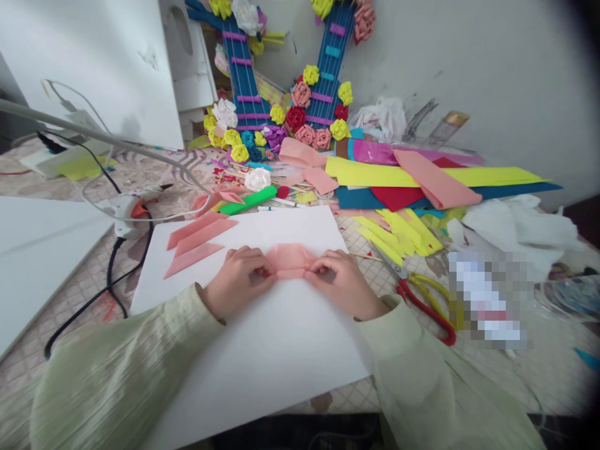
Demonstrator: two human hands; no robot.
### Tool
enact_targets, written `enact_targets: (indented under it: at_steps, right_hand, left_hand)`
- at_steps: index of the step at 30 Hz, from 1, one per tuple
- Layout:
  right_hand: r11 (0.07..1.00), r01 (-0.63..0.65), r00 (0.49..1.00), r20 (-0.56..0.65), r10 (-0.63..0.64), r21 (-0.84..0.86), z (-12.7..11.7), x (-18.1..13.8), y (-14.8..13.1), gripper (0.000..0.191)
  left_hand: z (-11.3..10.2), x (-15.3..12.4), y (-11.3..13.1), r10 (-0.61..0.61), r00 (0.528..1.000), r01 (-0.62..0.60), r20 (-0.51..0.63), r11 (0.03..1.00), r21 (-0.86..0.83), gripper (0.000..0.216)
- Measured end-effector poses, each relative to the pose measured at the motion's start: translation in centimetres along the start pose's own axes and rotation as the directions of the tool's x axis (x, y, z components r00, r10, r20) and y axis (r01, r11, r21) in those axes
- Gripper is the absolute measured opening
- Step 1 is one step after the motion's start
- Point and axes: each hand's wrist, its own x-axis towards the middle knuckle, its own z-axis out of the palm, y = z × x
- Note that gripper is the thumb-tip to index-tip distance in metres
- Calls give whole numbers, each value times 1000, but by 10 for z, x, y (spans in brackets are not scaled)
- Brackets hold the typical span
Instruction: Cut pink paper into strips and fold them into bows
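A small folded piece of pink paper [289, 259] lies on a white sheet [262, 350] in front of me. My left hand [239, 278] pinches its left end with curled fingers. My right hand [341, 281] pinches its right end the same way. Both hands rest on the white sheet. Three pink paper strips [197, 240] lie on the sheet's far left corner.
Red-and-yellow scissors [422, 297] lie right of my right hand. A glue gun [129, 209] with black cable sits at left. Coloured paper sheets [422, 178], yellow strips [398, 231], a green marker [248, 201] and paper-flower decorations [281, 122] crowd the back.
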Motion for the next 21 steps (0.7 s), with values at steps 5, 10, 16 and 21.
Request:
enact_targets:
  at_steps: [5,10,16,21]
  right_hand:
    - [999,34,999,-4,-34,39,-1,-1,5,6]
    - [997,50,998,21,-51,62,-2,-1,11,4]
    - [998,44,999,30,-46,49,-2,0,9,7]
    - [999,29,999,21,-29,23,-1,1,7,10]
  left_hand:
    - [0,0,-2,0,1000,-1,9,1000,15,13]
    - [0,1,-1,-9,1000,9,20,1000,19,13]
    - [-1,2,-1,-19,1000,19,20,1000,17,12]
    - [-1,3,0,-17,1000,17,10,1000,21,12]
